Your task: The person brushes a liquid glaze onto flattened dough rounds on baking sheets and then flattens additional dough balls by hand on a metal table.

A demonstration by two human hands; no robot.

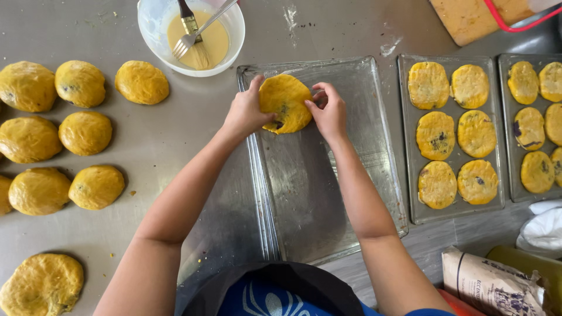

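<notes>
Head view: filled trays (451, 134) flank dough (285, 103)

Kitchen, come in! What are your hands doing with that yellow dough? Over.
Left hand and right hand both grip one flattened dough round. It sits on the bare tray. Nothing in the way.
</notes>
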